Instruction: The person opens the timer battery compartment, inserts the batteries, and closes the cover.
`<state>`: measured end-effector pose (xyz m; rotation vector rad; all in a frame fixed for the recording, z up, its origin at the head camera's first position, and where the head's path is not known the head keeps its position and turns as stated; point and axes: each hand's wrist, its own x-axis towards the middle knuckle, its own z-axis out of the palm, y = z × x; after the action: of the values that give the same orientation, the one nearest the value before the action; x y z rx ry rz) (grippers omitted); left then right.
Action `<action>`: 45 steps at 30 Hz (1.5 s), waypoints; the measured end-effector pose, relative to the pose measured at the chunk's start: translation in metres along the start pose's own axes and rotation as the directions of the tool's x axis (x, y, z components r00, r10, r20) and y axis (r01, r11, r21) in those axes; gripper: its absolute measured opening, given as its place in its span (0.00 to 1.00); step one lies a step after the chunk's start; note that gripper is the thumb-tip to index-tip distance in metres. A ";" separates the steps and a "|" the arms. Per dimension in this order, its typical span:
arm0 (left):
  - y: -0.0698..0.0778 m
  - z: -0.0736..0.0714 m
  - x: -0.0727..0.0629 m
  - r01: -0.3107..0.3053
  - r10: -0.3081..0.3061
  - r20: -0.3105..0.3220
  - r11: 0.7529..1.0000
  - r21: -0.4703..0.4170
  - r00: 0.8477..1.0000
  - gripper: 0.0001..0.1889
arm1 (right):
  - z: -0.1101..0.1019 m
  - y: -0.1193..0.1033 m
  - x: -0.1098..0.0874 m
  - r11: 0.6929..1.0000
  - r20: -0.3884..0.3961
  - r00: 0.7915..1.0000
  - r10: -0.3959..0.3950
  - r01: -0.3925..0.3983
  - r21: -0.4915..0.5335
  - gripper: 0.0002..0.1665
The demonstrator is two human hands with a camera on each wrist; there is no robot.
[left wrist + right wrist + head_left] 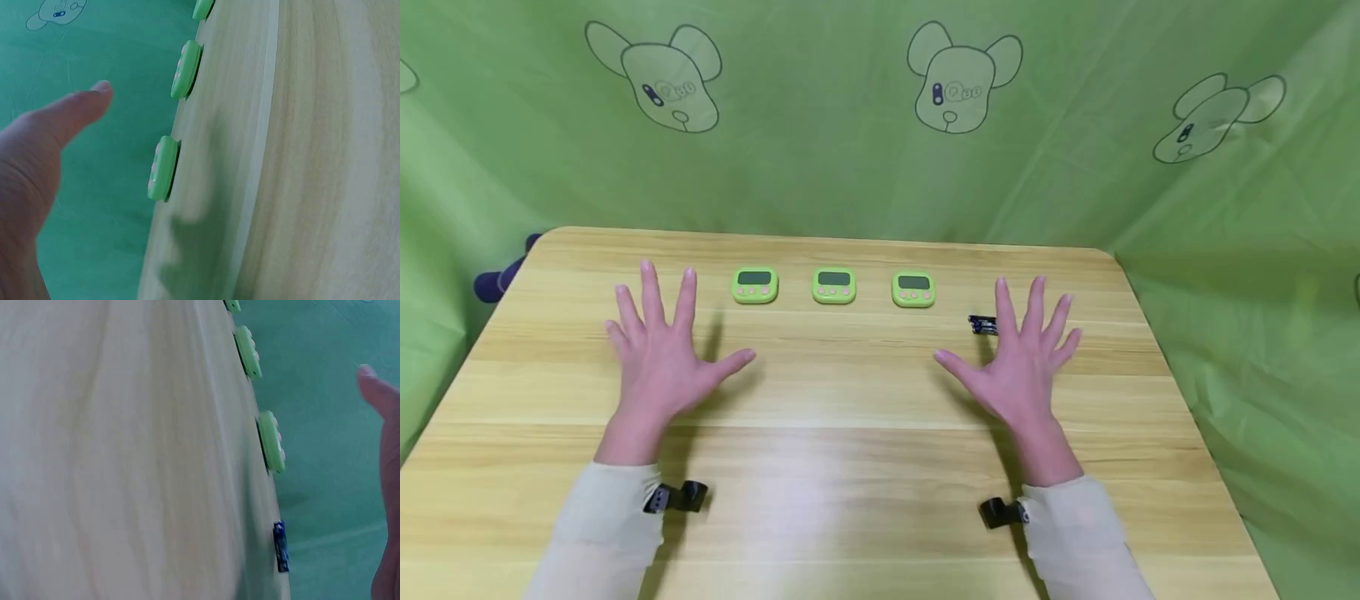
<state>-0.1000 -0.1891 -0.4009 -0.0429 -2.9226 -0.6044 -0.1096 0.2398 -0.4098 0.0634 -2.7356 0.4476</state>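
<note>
Both hands hover over the wooden table with fingers spread, holding nothing. My left hand (pixel 662 358) is left of the leftmost green digital timer (pixel 755 285), its thumb pointing right. A middle timer (pixel 833 285) and a right timer (pixel 913 289) complete a row near the far edge, screens and pink buttons facing up. My right hand (pixel 1021 367) is nearest the dark batteries (pixel 982 325), which its fingers partly cover in the head view. In the right wrist view, the batteries (pixel 281 547) lie beyond the nearest timer (pixel 271 442).
The light wooden table (pixel 835 500) has a rounded far edge. Behind and beside it hangs a green curtain (pixel 820 167) with printed mouse-like heads. Past the table's left edge sits a dark purple object (pixel 497 279). Small black cameras (pixel 692 497) are strapped at both sleeves.
</note>
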 end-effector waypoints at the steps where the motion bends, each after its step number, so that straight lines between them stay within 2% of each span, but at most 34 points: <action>1: -0.001 0.001 0.001 -0.004 0.004 -0.009 1.000 -0.027 1.000 0.67 | 0.002 -0.002 0.002 1.000 -0.029 0.999 -0.016 0.016 0.019 0.72; 5: -0.004 0.006 0.006 -0.017 0.012 -0.035 0.989 -0.148 0.999 0.66 | 0.011 -0.016 0.009 0.987 -0.174 0.981 -0.086 0.107 0.117 0.70; 10: -0.009 0.012 0.015 -0.020 0.009 -0.045 0.970 -0.240 0.999 0.66 | 0.026 -0.042 0.021 0.941 -0.356 0.921 -0.156 0.249 0.230 0.64; 13: -0.013 0.015 0.022 -0.020 0.006 -0.046 0.953 -0.303 0.999 0.65 | 0.035 -0.059 0.029 0.906 -0.407 0.893 -0.190 0.320 0.279 0.60; 15: -0.016 0.018 0.027 -0.014 -0.001 -0.043 0.935 -0.355 0.999 0.65 | 0.040 -0.071 0.034 0.875 -0.413 0.887 -0.208 0.357 0.328 0.58; 18: -0.020 0.021 0.036 0.007 -0.024 -0.033 0.901 -0.434 0.999 0.64 | 0.048 -0.089 0.038 0.822 -0.384 0.898 -0.216 0.379 0.425 0.56; 21: -0.024 0.025 0.045 0.015 -0.037 -0.033 0.866 -0.501 0.999 0.63 | 0.057 -0.109 0.041 0.775 -0.321 0.926 -0.200 0.350 0.526 0.54; 26: -0.030 0.030 0.061 0.026 -0.045 -0.021 0.831 -0.556 0.999 0.62 | 0.074 -0.143 0.046 0.677 -0.178 0.972 -0.156 0.236 0.697 0.51; 30: -0.033 0.034 0.073 0.063 -0.067 0.015 0.813 -0.579 0.998 0.61 | 0.086 -0.169 0.050 0.622 -0.041 0.989 -0.145 0.123 0.773 0.51; 34: -0.036 0.036 0.080 0.113 -0.095 0.063 0.781 -0.615 0.994 0.59 | 0.100 -0.190 0.054 0.612 0.076 0.986 -0.147 0.030 0.791 0.51; 37: -0.038 0.037 0.080 0.149 -0.109 0.102 0.758 -0.635 0.989 0.57 | 0.110 -0.202 0.056 0.621 0.144 0.979 -0.141 -0.026 0.783 0.51; 42: -0.041 0.042 0.082 0.172 -0.110 0.133 0.714 -0.679 0.985 0.54 | 0.122 -0.214 0.060 0.648 0.171 0.973 -0.157 -0.029 0.761 0.49; 45: -0.043 0.047 0.084 0.178 -0.098 0.151 0.663 -0.727 0.984 0.52 | 0.130 -0.216 0.062 0.671 0.172 0.974 -0.147 -0.029 0.741 0.48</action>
<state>-0.1920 -0.2105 -0.4476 0.0609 -2.5490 -1.8284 -0.1905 -0.0052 -0.4380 0.4346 -2.5338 1.5999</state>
